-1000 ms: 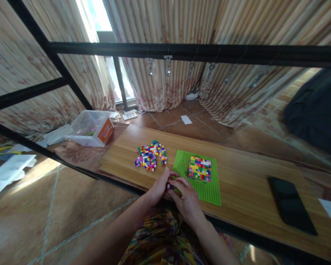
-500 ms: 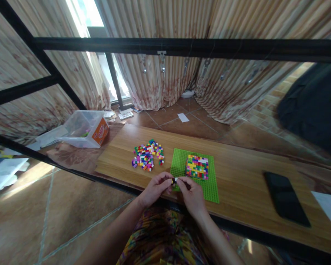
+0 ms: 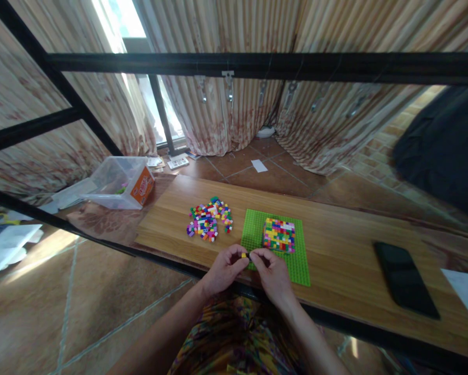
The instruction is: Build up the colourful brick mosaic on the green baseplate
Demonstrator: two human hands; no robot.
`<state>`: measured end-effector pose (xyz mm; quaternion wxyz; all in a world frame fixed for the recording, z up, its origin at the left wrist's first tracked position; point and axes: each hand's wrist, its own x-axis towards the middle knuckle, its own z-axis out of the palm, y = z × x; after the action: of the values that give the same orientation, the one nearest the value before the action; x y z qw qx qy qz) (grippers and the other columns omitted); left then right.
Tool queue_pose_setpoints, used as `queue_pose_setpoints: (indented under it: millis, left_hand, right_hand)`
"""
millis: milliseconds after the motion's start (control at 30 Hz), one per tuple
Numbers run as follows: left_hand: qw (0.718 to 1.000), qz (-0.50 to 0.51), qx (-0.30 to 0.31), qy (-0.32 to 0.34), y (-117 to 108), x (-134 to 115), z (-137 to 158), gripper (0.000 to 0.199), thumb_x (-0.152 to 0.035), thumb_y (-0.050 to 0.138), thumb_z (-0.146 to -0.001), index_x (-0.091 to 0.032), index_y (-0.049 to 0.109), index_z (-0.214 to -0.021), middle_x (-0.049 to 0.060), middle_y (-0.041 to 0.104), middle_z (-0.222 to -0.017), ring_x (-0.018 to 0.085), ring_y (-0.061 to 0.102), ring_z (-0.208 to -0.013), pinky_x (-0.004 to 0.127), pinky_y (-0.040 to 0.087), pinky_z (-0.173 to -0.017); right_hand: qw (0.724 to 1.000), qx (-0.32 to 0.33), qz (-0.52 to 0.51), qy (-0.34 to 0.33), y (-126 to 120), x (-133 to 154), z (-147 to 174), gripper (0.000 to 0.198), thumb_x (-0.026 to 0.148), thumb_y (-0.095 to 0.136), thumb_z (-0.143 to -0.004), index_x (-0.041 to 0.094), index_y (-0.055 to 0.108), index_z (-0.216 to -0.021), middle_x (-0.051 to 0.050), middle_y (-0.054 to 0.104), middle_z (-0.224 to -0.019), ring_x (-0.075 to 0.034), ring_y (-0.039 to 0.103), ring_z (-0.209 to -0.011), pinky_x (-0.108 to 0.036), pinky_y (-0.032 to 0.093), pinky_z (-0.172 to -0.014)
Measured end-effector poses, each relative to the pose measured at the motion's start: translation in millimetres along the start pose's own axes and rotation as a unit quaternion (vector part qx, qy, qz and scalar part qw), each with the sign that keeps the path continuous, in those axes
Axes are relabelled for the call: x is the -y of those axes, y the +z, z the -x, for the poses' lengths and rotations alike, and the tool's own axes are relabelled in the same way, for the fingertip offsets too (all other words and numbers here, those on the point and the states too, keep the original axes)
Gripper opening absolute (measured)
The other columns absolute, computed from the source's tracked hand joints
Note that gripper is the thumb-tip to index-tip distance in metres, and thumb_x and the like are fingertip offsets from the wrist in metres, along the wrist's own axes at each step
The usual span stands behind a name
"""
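Your bare left hand (image 3: 223, 271) and your bare right hand (image 3: 273, 273) meet over the near left part of the green, bumpy, square plastic plate (image 3: 302, 260). Your left thumb and finger pinch a tiny yellow and dark plastic brick piece (image 3: 244, 255), and your right ones pinch at its dark end. It is too small to tell if it is one brick or two pushed together.

The piece could slip and drop if you squeeze it crooked, since so little of it sticks out of your fingers. It might then bounce off the near edge, which is close by. Your right hand is near the many-coloured block of plastic bricks (image 3: 279, 235) on the far part of the plate, so a careless bump could knock some loose.

The long, brown wooden table (image 3: 343, 234) also has a loose heap of little coloured plastic bricks (image 3: 204, 221) on the left and a flat black phone-like slab (image 3: 406, 278) on the right. Past its far left end sits a see-through plastic box (image 3: 116, 182) with an orange label. Striped, flowery cloth curtains (image 3: 249, 114) hang on the far side, over a brown tile floor (image 3: 101, 291)
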<state>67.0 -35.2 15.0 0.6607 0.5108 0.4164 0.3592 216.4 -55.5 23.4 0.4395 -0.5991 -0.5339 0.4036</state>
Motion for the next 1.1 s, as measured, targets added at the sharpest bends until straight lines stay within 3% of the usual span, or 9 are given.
queue_pose_setpoints:
  millis: [300, 500, 633, 767, 933, 1100]
  left_hand:
    - [0.996, -0.084, -0.010, 0.006, 2.9, -1.4, 0.5, 0.018, -0.034, 0.054, -0.085, -0.017, 0.055, -0.087, -0.006, 0.045, -0.056, 0.008, 0.040, -0.048, 0.021, 0.031, -0.049]
    - [0.999, -0.045, 0.004, -0.008, 1.8, -1.3, 0.8, 0.022, -0.039, 0.057, -0.083, -0.018, 0.053, -0.088, -0.007, 0.046, -0.057, 0.008, 0.043, -0.047, 0.020, 0.034, -0.047]
    - [0.999, -0.024, -0.017, -0.014, 1.6, -0.9, 0.9, 0.022, -0.039, 0.057, -0.083, -0.018, 0.052, -0.089, -0.007, 0.048, -0.056, 0.008, 0.045, -0.046, 0.020, 0.036, -0.048]
    - [1.000, -0.006, -0.014, -0.017, 0.1, -1.9, 0.7, 0.023, -0.039, 0.060, -0.082, -0.018, 0.052, -0.088, -0.007, 0.051, -0.053, 0.008, 0.047, -0.046, 0.019, 0.036, -0.049]
    - [1.000, 0.010, 0.000, -0.016, -1.0, -3.7, -0.2, 0.025, -0.040, 0.062, -0.080, -0.018, 0.051, -0.084, -0.007, 0.053, -0.053, 0.008, 0.048, -0.046, 0.019, 0.038, -0.049]
    - [1.000, 0.000, 0.003, -0.008, -0.9, -4.0, -0.7, 0.025, -0.040, 0.061, -0.082, -0.018, 0.050, -0.085, -0.007, 0.053, -0.053, 0.008, 0.048, -0.047, 0.020, 0.040, -0.050]
  right_hand:
    - [0.991, -0.021, -0.102, 0.078, 5.5, -1.7, 3.9, 0.029, 0.045, 0.061, -0.075, 0.017, 0.069, -0.073, -0.002, 0.068, -0.071, -0.017, 0.059, -0.070, -0.028, 0.045, -0.067]
    - [0.981, -0.046, -0.155, 0.107, 8.0, 3.1, 3.3, 0.034, 0.050, 0.065, -0.072, 0.016, 0.069, -0.074, -0.003, 0.066, -0.068, -0.015, 0.056, -0.061, -0.026, 0.045, -0.057]
    - [0.979, -0.049, -0.173, 0.099, -3.8, 7.2, 4.7, 0.034, 0.050, 0.064, -0.074, 0.017, 0.068, -0.080, -0.004, 0.067, -0.071, -0.015, 0.058, -0.060, -0.028, 0.049, -0.055]
    - [0.986, -0.107, -0.115, 0.054, -37.2, 4.9, -1.1, 0.035, 0.049, 0.064, -0.075, 0.018, 0.070, -0.089, -0.005, 0.069, -0.072, -0.017, 0.061, -0.062, -0.031, 0.052, -0.059]
    - [0.979, -0.198, 0.045, 0.013, -83.7, -5.1, -18.5, 0.036, 0.048, 0.062, -0.076, 0.017, 0.073, -0.090, -0.008, 0.073, -0.084, -0.021, 0.066, -0.075, -0.036, 0.052, -0.074]
    - [0.964, -0.203, 0.171, -0.022, -93.7, -12.4, -28.6, 0.034, 0.045, 0.055, -0.081, 0.017, 0.073, -0.091, -0.010, 0.073, -0.091, -0.023, 0.066, -0.082, -0.037, 0.049, -0.078]
